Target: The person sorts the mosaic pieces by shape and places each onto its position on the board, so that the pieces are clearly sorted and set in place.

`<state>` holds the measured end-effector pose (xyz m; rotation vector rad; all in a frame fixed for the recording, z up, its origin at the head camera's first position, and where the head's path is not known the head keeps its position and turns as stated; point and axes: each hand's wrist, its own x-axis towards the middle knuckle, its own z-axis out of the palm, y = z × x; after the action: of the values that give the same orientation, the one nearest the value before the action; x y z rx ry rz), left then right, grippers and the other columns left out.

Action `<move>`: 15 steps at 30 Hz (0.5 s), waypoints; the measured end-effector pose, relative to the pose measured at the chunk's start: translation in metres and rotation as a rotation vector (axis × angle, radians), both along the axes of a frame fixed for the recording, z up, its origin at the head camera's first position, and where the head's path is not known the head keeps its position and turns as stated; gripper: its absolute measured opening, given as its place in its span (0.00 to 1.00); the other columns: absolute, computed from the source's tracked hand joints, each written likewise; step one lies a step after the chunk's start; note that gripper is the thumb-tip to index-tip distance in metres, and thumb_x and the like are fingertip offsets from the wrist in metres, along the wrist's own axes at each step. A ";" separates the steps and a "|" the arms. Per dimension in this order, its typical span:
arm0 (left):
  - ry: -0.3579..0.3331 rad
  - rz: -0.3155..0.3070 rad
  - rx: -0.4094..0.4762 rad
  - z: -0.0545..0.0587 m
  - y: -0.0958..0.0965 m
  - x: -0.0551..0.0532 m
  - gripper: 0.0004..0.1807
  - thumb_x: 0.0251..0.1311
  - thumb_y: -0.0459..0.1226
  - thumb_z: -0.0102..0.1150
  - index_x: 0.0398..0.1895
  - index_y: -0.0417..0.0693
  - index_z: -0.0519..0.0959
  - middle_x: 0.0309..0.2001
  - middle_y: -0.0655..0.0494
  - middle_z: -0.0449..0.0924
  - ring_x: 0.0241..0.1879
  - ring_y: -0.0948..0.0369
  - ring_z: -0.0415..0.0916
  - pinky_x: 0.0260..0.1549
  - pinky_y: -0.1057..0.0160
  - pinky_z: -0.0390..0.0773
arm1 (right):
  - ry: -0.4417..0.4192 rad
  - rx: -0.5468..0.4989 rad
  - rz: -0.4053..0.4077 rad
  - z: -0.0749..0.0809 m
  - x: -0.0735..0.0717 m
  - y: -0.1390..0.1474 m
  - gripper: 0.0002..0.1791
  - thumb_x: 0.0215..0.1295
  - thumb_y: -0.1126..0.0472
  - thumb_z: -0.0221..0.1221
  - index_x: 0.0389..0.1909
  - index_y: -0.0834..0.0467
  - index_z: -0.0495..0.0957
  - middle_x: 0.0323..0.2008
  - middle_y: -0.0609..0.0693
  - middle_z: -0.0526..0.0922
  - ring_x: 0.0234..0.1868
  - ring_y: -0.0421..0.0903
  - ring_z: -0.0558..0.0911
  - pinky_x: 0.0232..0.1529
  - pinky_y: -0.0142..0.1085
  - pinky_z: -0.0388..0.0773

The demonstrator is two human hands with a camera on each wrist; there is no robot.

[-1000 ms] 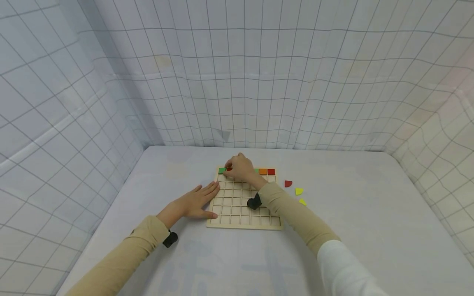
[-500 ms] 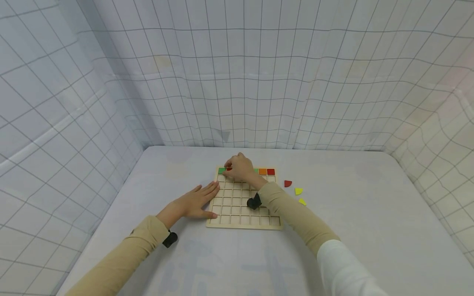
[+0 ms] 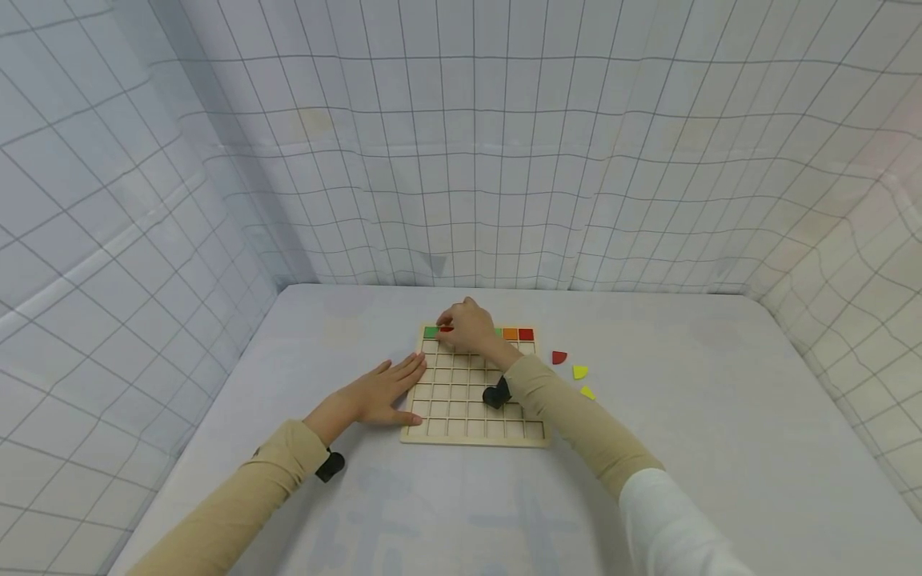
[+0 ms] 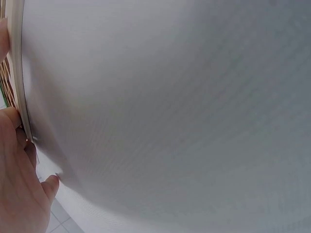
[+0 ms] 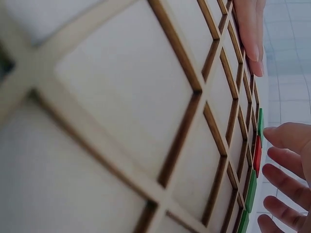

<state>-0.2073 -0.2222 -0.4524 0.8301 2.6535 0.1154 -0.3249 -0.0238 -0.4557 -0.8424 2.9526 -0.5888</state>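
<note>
A wooden grid board (image 3: 471, 440) lies on the white table, with flat coloured tiles along its far row. My left hand (image 3: 378, 394) rests at the board's left edge with its fingers spread. At the far left corner my right hand (image 3: 468, 328) hovers low over a red tile (image 5: 257, 156) beside a green tile (image 5: 261, 121). In the right wrist view its thumb tip is at the border of these two tiles. The other fingers are slightly bent and apart, with nothing visible between them. From the head view the right hand covers several cells of the far row.
Right of the board lie a loose red quarter-round piece (image 3: 559, 358), a yellow quarter-round piece (image 3: 580, 372) and another yellow piece (image 3: 588, 393) partly behind the sleeve. An orange tile (image 3: 510, 334) and a dark red tile (image 3: 527, 334) sit at the far row's right end. Gridded white cloth walls surround the table.
</note>
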 end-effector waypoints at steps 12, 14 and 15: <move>-0.005 0.010 0.014 0.000 0.002 0.000 0.56 0.58 0.67 0.49 0.77 0.42 0.42 0.78 0.46 0.36 0.77 0.50 0.37 0.72 0.40 0.45 | 0.012 -0.061 -0.017 0.011 0.000 0.029 0.13 0.62 0.51 0.63 0.45 0.51 0.86 0.45 0.47 0.86 0.47 0.48 0.76 0.41 0.41 0.79; -0.001 0.011 0.010 0.000 0.002 0.000 0.55 0.58 0.67 0.49 0.77 0.42 0.42 0.78 0.47 0.36 0.77 0.50 0.37 0.72 0.40 0.45 | 0.024 -0.057 -0.018 0.013 0.000 0.035 0.14 0.62 0.51 0.63 0.45 0.51 0.86 0.44 0.47 0.85 0.48 0.48 0.76 0.41 0.41 0.79; 0.001 0.012 0.011 -0.001 0.002 0.000 0.55 0.58 0.67 0.49 0.77 0.42 0.42 0.78 0.46 0.36 0.77 0.50 0.37 0.72 0.39 0.45 | 0.030 -0.051 -0.019 0.013 0.000 0.038 0.14 0.61 0.50 0.64 0.45 0.51 0.85 0.45 0.47 0.86 0.49 0.49 0.76 0.42 0.41 0.79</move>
<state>-0.2074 -0.2200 -0.4532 0.8183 2.6608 0.1323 -0.3251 0.0142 -0.4426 -0.8353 2.9876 -0.6612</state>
